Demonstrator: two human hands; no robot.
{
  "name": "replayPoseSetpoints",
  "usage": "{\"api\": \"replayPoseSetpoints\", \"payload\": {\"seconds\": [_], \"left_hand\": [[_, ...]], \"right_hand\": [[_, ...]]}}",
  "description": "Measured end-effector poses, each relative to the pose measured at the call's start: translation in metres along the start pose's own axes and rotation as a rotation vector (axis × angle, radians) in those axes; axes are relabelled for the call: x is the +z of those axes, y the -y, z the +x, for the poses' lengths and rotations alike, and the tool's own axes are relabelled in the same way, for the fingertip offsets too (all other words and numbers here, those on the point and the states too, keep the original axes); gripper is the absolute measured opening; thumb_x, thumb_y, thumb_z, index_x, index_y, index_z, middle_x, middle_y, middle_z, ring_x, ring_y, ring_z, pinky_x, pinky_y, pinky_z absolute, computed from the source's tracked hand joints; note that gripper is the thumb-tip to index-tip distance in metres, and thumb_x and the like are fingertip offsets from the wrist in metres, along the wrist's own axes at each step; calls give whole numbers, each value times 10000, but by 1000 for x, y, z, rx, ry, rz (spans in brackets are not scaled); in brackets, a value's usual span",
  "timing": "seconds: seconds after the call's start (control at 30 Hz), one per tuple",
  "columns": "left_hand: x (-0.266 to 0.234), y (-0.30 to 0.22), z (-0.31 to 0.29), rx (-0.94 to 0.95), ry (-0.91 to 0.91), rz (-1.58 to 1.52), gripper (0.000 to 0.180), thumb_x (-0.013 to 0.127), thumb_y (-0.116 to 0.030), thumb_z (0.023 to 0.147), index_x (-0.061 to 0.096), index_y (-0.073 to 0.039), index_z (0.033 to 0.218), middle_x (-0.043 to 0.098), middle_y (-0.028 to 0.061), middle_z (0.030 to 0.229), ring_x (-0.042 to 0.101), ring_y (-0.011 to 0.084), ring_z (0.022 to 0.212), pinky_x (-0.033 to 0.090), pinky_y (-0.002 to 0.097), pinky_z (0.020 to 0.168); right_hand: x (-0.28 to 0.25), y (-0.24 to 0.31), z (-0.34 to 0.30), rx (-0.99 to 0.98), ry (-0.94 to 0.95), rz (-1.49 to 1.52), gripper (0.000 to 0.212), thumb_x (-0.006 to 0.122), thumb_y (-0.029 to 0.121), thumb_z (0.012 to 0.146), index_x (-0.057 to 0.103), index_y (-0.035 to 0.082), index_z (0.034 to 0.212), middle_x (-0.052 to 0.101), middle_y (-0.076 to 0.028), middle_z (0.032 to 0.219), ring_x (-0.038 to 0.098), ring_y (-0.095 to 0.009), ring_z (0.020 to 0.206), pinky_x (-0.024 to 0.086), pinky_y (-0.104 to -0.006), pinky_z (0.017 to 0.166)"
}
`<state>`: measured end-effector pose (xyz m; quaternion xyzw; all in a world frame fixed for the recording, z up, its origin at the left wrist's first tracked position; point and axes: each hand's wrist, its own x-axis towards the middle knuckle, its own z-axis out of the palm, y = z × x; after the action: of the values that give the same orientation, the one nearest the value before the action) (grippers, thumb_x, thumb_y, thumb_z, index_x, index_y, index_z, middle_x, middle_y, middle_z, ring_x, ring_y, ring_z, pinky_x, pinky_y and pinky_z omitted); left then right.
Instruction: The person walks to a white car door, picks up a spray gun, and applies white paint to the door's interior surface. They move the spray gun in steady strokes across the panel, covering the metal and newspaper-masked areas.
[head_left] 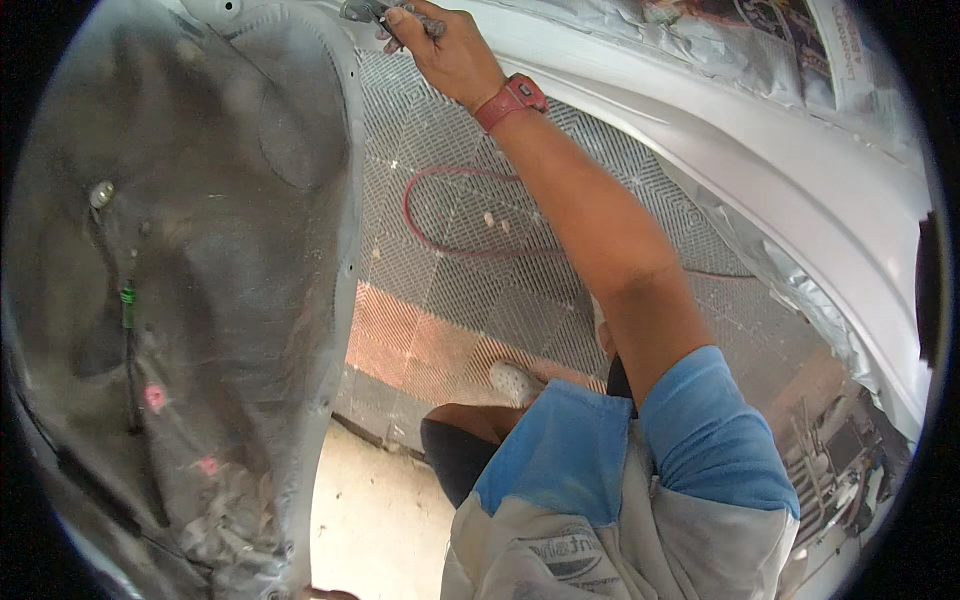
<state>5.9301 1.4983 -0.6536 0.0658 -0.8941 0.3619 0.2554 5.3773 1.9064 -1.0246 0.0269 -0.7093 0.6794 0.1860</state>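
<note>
My right hand [432,38] is stretched to the top of the view, a red watch on its wrist. Its fingers are closed around a small dark metal piece [362,10], whose kind I cannot make out. That spot lies between the grey-coated inner side of a vehicle door [230,240] and the white vehicle body [690,120]. At the lower edge, a sliver of skin, apparently my left hand [332,594], shows beside the door's edge; its fingers are mostly hidden.
A green-banded connector on a dark cable [128,305] hangs on the door panel. A red hose [408,210] loops over the ribbed floor tiles [480,300]. Printed masking sheet [740,50] covers part of the vehicle. Tools [830,460] lie at the lower right.
</note>
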Motion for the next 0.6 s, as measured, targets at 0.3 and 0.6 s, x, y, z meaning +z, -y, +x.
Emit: {"api": "replayPoseSetpoints", "payload": {"seconds": [0.3, 0.6], "left_hand": [[83, 65, -17, 160, -376, 183, 691, 270, -514, 1191, 344, -64, 1710, 245, 221, 1809, 271, 438, 1658, 224, 668, 1342], [98, 70, 21, 516, -707, 416, 708, 110, -523, 1192, 385, -101, 1690, 291, 222, 1792, 292, 410, 1656, 181, 720, 1337]], "right_hand": [[43, -41, -61, 105, -97, 9, 635, 627, 512, 1119, 683, -20, 1462, 798, -135, 851, 768, -174, 810, 603, -332, 777], [26, -26, -84, 33, -178, 53, 597, 611, 508, 1123, 743, -39, 1325, 796, -116, 838, 756, -191, 789, 600, -350, 792]]}}
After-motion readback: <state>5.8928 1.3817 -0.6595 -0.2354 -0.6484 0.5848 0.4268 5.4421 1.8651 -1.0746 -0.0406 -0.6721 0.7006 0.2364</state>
